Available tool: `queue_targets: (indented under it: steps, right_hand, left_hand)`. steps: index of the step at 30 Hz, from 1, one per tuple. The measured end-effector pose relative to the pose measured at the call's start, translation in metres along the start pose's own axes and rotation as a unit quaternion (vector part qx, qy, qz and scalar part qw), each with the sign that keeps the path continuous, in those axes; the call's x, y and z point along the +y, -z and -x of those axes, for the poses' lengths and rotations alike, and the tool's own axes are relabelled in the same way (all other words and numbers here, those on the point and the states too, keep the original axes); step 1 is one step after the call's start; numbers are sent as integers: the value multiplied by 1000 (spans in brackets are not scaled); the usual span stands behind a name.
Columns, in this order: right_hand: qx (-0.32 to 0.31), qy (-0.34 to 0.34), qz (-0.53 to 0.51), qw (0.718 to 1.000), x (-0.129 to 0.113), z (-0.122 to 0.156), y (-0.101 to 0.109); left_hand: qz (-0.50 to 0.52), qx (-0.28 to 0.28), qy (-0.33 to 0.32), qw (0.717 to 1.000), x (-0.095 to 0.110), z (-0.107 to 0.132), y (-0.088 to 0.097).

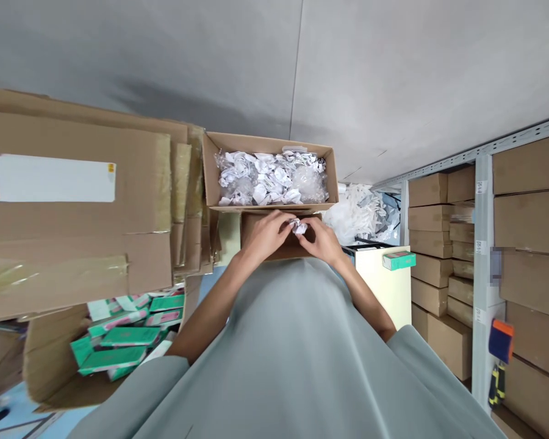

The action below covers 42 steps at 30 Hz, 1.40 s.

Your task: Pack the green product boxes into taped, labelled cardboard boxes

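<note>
Between the fingertips of my left hand point(269, 233) and my right hand point(322, 241) is a small crumpled ball of white paper point(298, 227). Both hands are closed on it from either side. Beneath them lies a lower cardboard box point(251, 222), mostly hidden by my hands and body. Just beyond my fingers stands an open cardboard box point(269, 207) holding crumpled white paper point(274, 177) and clear plastic wrap point(310, 183).
Flattened cartons point(73, 225) stack at left, above a carton point(46, 372) of green and white small boxes point(128, 336). A green box point(399, 260) lies on a cream surface point(384, 286) at right. Metal shelving point(482, 219) with brown cartons stands beyond; white plastic scraps point(357, 210) lie behind.
</note>
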State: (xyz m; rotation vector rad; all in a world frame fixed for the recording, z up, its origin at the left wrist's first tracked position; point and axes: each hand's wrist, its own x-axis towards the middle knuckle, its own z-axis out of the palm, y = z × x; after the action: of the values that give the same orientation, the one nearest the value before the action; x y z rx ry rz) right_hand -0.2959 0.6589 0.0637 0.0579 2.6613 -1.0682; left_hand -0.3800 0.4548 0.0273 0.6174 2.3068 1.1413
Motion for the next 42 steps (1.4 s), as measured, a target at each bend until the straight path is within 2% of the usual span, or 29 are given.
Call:
queue_targets:
  steps: [3, 6, 12, 16, 19, 21, 23, 26, 28, 30, 34, 39, 42]
  right_hand:
    - [-32, -46, 74, 996, 11, 12, -19]
    - [-57, -62, 163, 983, 13, 10, -31]
    - [-100, -87, 269, 954, 4, -3, -43]
    - [-110, -100, 263, 953, -6, -8, -39]
    - [-43, -61, 213, 974, -21, -26, -22]
    - [14, -29, 193, 981, -30, -53, -5]
    - [42, -19, 189, 981, -31, -91, 9]
    - [41, -60, 202, 977, -19, -155, 21]
    - [29, -103, 223, 969, -5, -191, 22]
    - [11, -140, 242, 960, 7, -214, 21]
    - [-19, -153, 274, 949, 21, -226, 17]
    - [-19, -144, 281, 949, 29, -218, 16]
    - [-17, -148, 269, 952, 33, -215, 14]
  left_hand:
    - [-18, -77, 29, 996, -18, 4, -25]
    - [-46, -109, 41, 992, -29, -1, -44]
    - [-90, -166, 71, 979, -31, -12, -60]
    - [-98, -182, 83, 975, -30, -15, -65]
    - [-102, -175, 92, 975, -25, -14, -60]
    - [-97, -156, 86, 979, -19, -13, -52]
    - [-75, -109, 57, 990, -9, -15, -38]
    - [-40, 8, 5, 999, 4, -28, -11]
    - [-26, 78, -1, 997, 7, -43, 6]
    - [-17, 116, 9, 993, 5, -60, 18]
    - [-15, 122, 29, 992, -7, -81, 22]
    - [-9, 140, 49, 989, -14, -75, 8]
    - [-6, 167, 66, 984, -19, -84, 4]
